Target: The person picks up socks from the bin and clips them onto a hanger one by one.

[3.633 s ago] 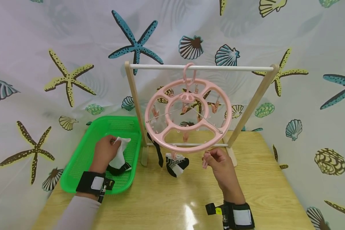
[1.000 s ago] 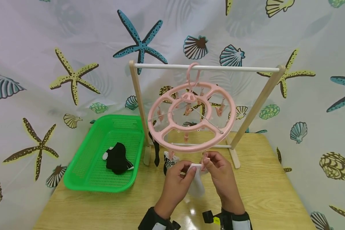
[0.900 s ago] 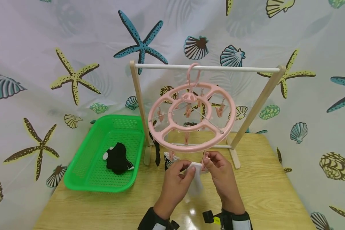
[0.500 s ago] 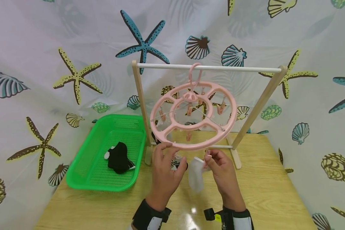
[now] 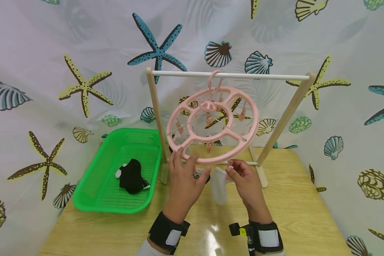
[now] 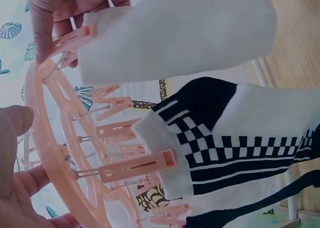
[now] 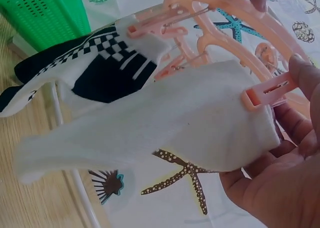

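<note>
A round pink clip hanger point(image 5: 211, 159) hangs by its hook, its ring tilted. My right hand point(image 5: 248, 183) pinches a pink clothespin point(image 7: 270, 90) at the ring's front right, thumb on its handle. That clothespin's jaws sit over the cuff of a white sock point(image 7: 150, 120), which hangs down from it. My left hand point(image 5: 185, 181) touches the ring's front left edge with its fingers fairly straight and its thumb apart from the ring. Beside it another clothespin point(image 6: 137, 167) holds a black-and-white checked sock point(image 6: 225, 143), mostly hidden behind my left hand in the head view.
A wooden stand with a white top bar point(image 5: 259, 76) bears the hanger. At the left, a green basket point(image 5: 92, 170) contains black-and-white socks point(image 5: 132, 177). Several more clothespins dangle inside the ring. A long black item point(image 6: 240, 208) hangs beyond the checked sock.
My left hand brought the white sock from the basket to the right-hand clothespin, let go of it, and moved left to the ring. The ring now tilts differently; my right hand keeps its pinch.
</note>
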The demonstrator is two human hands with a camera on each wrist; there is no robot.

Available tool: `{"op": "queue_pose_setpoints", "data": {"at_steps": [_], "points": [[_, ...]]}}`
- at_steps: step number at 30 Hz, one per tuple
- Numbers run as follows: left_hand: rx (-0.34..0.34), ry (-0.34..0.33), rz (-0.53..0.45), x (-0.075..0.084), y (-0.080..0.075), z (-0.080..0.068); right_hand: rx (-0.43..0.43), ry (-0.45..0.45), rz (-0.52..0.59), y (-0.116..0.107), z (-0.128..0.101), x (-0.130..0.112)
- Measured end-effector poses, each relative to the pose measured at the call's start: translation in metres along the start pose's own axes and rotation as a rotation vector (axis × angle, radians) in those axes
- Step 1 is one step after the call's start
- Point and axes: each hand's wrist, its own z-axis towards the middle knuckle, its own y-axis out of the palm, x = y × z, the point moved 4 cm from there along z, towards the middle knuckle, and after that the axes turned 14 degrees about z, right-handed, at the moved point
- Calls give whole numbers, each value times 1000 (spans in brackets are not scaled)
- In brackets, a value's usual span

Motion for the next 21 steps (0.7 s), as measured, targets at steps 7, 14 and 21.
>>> {"op": "queue_pose_setpoints", "data": {"at_steps": [7,14,21], "points": [[25,-42,-49,0,-5,4,-16,14,-5,-3,4,2],[22,-61,-63,-2,-7,9,-48,24,-9,-5,5,2],[59,-32,-63,-4,-12,13,-39,8,-39,-12,2,0]]}}
